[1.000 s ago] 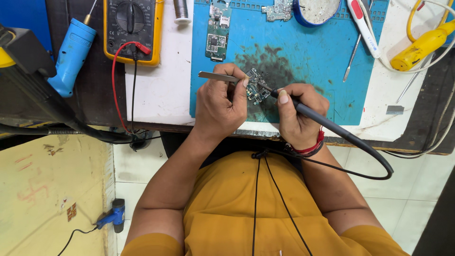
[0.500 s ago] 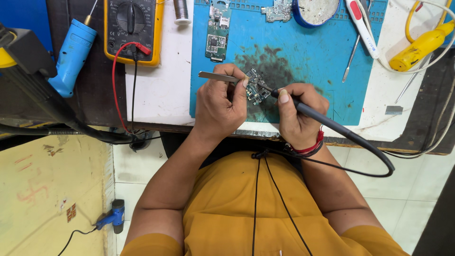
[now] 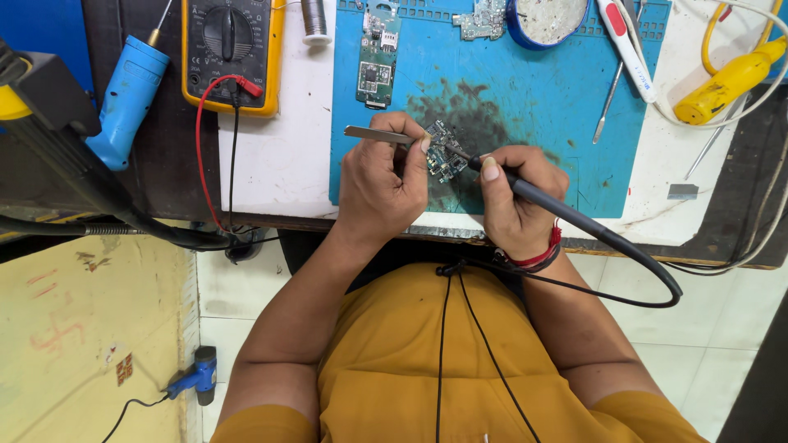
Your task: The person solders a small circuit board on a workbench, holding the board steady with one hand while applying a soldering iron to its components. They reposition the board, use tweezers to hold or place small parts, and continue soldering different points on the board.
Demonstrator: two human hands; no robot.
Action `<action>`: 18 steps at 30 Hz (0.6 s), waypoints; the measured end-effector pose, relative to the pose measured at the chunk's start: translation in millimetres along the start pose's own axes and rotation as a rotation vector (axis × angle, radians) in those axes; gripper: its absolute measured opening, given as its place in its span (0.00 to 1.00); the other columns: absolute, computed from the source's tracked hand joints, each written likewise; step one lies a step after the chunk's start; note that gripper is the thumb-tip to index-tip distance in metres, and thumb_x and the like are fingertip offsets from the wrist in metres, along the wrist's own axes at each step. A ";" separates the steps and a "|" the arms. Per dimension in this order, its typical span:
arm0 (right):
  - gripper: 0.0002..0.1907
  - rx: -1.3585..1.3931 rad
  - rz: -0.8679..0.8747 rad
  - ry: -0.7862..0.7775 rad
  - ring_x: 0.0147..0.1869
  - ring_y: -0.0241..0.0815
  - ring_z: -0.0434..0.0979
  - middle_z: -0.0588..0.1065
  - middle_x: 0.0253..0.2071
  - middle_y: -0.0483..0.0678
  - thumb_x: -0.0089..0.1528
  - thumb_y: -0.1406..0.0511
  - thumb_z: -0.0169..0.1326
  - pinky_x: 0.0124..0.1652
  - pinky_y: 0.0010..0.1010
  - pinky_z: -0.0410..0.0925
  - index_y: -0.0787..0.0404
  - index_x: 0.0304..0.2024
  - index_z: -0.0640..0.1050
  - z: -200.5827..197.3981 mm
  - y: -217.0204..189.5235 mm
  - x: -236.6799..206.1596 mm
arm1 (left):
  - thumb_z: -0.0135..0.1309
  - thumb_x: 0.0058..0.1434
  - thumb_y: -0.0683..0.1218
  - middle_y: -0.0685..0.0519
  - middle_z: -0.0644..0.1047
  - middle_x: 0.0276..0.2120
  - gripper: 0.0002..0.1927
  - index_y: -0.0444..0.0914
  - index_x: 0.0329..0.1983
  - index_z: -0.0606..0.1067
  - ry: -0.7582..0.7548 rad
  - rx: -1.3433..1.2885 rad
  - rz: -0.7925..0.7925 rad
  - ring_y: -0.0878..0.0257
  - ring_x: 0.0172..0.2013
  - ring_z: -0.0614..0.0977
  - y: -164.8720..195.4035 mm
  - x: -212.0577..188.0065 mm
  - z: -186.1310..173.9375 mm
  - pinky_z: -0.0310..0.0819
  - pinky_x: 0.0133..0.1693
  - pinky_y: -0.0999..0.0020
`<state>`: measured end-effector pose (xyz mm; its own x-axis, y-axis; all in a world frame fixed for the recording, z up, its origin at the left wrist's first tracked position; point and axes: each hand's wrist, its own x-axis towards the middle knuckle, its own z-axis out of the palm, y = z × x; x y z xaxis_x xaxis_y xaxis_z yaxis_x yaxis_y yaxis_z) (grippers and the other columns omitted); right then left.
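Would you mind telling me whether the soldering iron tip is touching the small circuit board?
Touching: in the head view, the soldering iron tip, held in the right hand, meets the circuit board edge with no visible gap.

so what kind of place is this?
Most likely an electronics repair bench. The left hand holds tweezers and the right hand a soldering iron on a small circuit board, over a blue work mat, with a yellow multimeter nearby.

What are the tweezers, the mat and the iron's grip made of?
Tweezers: bare metal by the look, grey with a dull sheen. Mat: probably silicone or rubber, matte blue, dark scorch stains mid-sheet. Iron grip: black, matte, likely plastic or rubber; cannot tell which.
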<state>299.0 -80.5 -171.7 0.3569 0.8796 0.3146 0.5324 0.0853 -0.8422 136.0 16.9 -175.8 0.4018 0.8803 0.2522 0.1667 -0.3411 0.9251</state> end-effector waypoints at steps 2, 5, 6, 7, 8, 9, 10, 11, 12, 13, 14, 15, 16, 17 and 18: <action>0.06 -0.035 -0.057 -0.003 0.28 0.33 0.73 0.75 0.30 0.48 0.73 0.69 0.54 0.30 0.23 0.64 0.67 0.42 0.76 0.0 0.4 -0.1 | 0.54 0.69 0.36 0.55 0.75 0.29 0.07 0.36 0.44 0.69 -0.003 0.000 0.002 0.68 0.24 0.78 -0.1 0.2 -0.1 0.71 0.28 0.71; 0.06 0.037 0.026 0.001 0.26 0.32 0.72 0.74 0.27 0.46 0.72 0.69 0.53 0.29 0.22 0.64 0.68 0.41 0.75 0.3 1.2 -0.4 | 0.54 0.69 0.36 0.55 0.75 0.29 0.06 0.36 0.44 0.69 -0.017 -0.010 -0.023 0.69 0.23 0.78 0.0 0.6 -0.4 0.70 0.27 0.71; 0.06 0.019 0.009 0.000 0.26 0.33 0.72 0.74 0.27 0.46 0.72 0.69 0.53 0.29 0.22 0.64 0.68 0.41 0.76 0.4 1.2 -0.4 | 0.54 0.69 0.36 0.55 0.75 0.29 0.06 0.36 0.44 0.69 -0.014 -0.010 -0.014 0.68 0.23 0.78 0.1 0.6 -0.3 0.71 0.27 0.71; 0.06 0.001 -0.008 -0.001 0.26 0.33 0.72 0.74 0.27 0.47 0.72 0.70 0.53 0.29 0.23 0.63 0.68 0.41 0.76 0.4 1.3 -0.3 | 0.54 0.69 0.36 0.55 0.75 0.29 0.06 0.36 0.44 0.69 -0.010 -0.009 -0.005 0.68 0.24 0.78 0.3 0.6 -0.2 0.71 0.27 0.71; 0.06 -0.017 -0.025 -0.001 0.26 0.33 0.72 0.74 0.27 0.47 0.72 0.70 0.53 0.29 0.23 0.63 0.68 0.41 0.76 0.5 1.0 -0.3 | 0.54 0.69 0.35 0.55 0.75 0.29 0.06 0.36 0.44 0.69 -0.010 -0.010 -0.007 0.68 0.24 0.77 0.4 0.6 -0.1 0.70 0.27 0.71; 0.06 -0.002 -0.023 -0.003 0.27 0.33 0.73 0.74 0.28 0.47 0.72 0.70 0.53 0.29 0.23 0.64 0.68 0.41 0.76 0.6 0.7 0.0 | 0.54 0.69 0.35 0.55 0.75 0.29 0.06 0.36 0.44 0.69 -0.009 -0.011 -0.009 0.68 0.23 0.77 0.4 0.6 -0.1 0.70 0.27 0.71; 0.06 0.012 -0.020 -0.006 0.28 0.33 0.74 0.75 0.28 0.47 0.73 0.69 0.53 0.30 0.23 0.65 0.68 0.42 0.75 0.6 0.4 0.4 | 0.54 0.69 0.35 0.55 0.75 0.29 0.06 0.36 0.44 0.69 -0.009 -0.011 -0.011 0.69 0.23 0.77 0.5 0.5 -0.2 0.70 0.27 0.71; 0.06 0.027 -0.017 -0.008 0.28 0.33 0.75 0.75 0.29 0.46 0.73 0.69 0.53 0.31 0.22 0.66 0.67 0.42 0.75 0.7 -0.1 0.7 | 0.54 0.69 0.35 0.55 0.75 0.29 0.06 0.36 0.44 0.69 -0.010 -0.015 -0.012 0.69 0.23 0.77 0.5 0.5 -0.2 0.70 0.27 0.71; 0.06 0.019 -0.017 -0.009 0.29 0.33 0.76 0.75 0.29 0.46 0.73 0.69 0.53 0.30 0.22 0.66 0.67 0.42 0.75 0.6 -0.7 1.1 | 0.54 0.69 0.35 0.55 0.75 0.29 0.06 0.36 0.44 0.69 -0.011 -0.018 -0.013 0.69 0.23 0.77 0.6 0.5 -0.2 0.70 0.27 0.71; 0.06 0.011 -0.019 -0.010 0.30 0.33 0.76 0.75 0.29 0.47 0.73 0.69 0.53 0.30 0.22 0.66 0.68 0.42 0.75 0.6 -1.0 1.4 | 0.54 0.69 0.35 0.55 0.75 0.29 0.06 0.36 0.44 0.69 -0.012 -0.021 -0.014 0.69 0.23 0.77 0.5 0.6 -0.2 0.70 0.26 0.72; 0.06 0.004 -0.020 -0.012 0.31 0.34 0.76 0.76 0.29 0.47 0.73 0.69 0.53 0.30 0.23 0.66 0.68 0.42 0.75 0.4 -1.4 1.7 | 0.54 0.69 0.35 0.55 0.75 0.29 0.06 0.36 0.44 0.69 -0.012 -0.019 -0.011 0.69 0.23 0.77 0.5 0.7 -0.2 0.70 0.26 0.72; 0.06 0.008 -0.009 -0.012 0.30 0.34 0.75 0.75 0.28 0.47 0.73 0.69 0.53 0.30 0.22 0.66 0.68 0.42 0.75 0.3 -1.5 1.8 | 0.54 0.69 0.35 0.55 0.75 0.29 0.06 0.36 0.44 0.69 -0.013 -0.018 -0.009 0.69 0.23 0.77 0.5 0.7 -0.2 0.70 0.26 0.72; 0.06 0.013 0.003 -0.011 0.30 0.34 0.75 0.75 0.27 0.46 0.72 0.69 0.53 0.29 0.22 0.65 0.68 0.41 0.75 0.2 -1.4 1.6 | 0.54 0.69 0.35 0.55 0.75 0.29 0.06 0.36 0.44 0.69 -0.014 -0.017 -0.007 0.69 0.23 0.77 0.5 0.7 -0.2 0.70 0.26 0.72; 0.06 0.017 0.014 -0.011 0.29 0.34 0.74 0.75 0.27 0.46 0.72 0.69 0.53 0.29 0.22 0.65 0.68 0.41 0.75 0.1 -1.1 1.4 | 0.54 0.69 0.35 0.55 0.75 0.29 0.06 0.36 0.44 0.69 -0.012 -0.017 -0.005 0.69 0.23 0.77 0.6 0.6 -0.1 0.70 0.27 0.72; 0.06 0.004 0.001 -0.009 0.29 0.33 0.75 0.75 0.27 0.47 0.72 0.69 0.53 0.29 0.23 0.65 0.68 0.41 0.75 0.1 -0.6 0.8 | 0.54 0.69 0.35 0.55 0.75 0.29 0.06 0.36 0.44 0.69 -0.011 -0.016 -0.004 0.69 0.23 0.77 0.6 0.5 0.0 0.70 0.27 0.72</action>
<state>298.9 -79.8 -171.0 0.3501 0.8840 0.3096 0.5288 0.0863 -0.8444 136.4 17.0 -175.1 0.4108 0.8780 0.2456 0.1535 -0.3322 0.9307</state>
